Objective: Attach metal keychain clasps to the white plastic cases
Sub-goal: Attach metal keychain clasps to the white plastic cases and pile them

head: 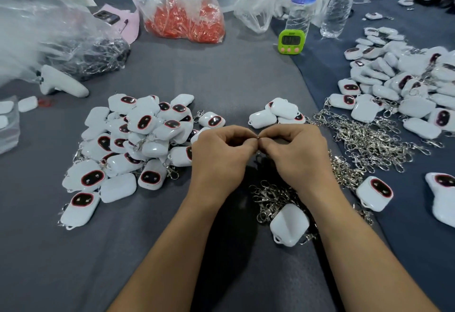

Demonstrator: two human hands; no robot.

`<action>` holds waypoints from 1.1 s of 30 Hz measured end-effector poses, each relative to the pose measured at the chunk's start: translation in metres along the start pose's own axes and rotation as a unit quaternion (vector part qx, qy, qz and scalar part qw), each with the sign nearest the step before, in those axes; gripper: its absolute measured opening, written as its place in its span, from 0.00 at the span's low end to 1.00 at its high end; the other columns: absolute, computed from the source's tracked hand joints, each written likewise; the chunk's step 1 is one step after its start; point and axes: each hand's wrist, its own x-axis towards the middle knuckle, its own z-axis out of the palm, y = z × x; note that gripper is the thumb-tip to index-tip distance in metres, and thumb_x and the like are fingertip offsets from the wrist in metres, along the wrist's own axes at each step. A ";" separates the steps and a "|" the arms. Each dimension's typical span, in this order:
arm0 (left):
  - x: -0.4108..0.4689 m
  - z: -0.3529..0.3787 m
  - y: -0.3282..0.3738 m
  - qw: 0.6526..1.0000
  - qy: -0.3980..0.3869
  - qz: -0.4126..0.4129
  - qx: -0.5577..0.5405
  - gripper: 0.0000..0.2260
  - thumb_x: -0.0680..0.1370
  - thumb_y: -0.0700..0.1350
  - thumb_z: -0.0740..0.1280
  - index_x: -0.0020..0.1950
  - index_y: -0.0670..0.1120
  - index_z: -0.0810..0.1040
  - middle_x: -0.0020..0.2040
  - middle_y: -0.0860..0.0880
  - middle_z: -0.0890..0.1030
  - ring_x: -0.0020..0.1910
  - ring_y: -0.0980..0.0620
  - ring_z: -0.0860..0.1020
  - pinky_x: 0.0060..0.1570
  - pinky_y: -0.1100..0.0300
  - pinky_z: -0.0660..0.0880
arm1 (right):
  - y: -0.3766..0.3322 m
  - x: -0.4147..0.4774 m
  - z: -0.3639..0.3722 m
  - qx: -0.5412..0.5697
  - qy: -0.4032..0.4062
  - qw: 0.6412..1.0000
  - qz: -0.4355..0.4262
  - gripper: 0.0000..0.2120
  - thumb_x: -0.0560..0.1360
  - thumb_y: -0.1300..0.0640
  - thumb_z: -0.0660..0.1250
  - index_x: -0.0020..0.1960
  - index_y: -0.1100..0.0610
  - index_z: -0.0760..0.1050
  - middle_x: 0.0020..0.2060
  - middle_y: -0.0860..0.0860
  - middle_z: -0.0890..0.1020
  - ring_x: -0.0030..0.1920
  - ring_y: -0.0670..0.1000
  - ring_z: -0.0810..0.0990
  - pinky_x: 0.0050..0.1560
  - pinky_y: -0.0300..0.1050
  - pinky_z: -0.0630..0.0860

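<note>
- Metal clasp (258, 137): left hand (221, 154) and right hand (295, 151) both pinch it, likely to open its ring.
- Spare clasps (369, 139) lie close on the bench (221, 77), easy to grab.

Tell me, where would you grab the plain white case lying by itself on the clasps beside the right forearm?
Come from above and pinch the white case across its two rounded side edges. It lies flat, plain face up, on the loose clasps, so its sides look exposed. Keep fingers off the small loop at its near corner, which the clasp probably needs.
</note>
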 end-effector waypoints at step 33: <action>-0.004 -0.011 0.008 0.999 0.021 0.029 0.039 0.03 0.67 0.44 0.72 0.34 0.50 0.85 0.27 0.53 0.81 0.27 0.59 0.75 0.31 0.62 0.73 | 0.005 0.004 -0.010 0.202 -0.087 0.973 0.075 0.18 0.70 0.71 0.71 0.54 0.53 0.84 0.47 0.55 0.87 0.45 0.49 0.83 0.48 0.45 0.77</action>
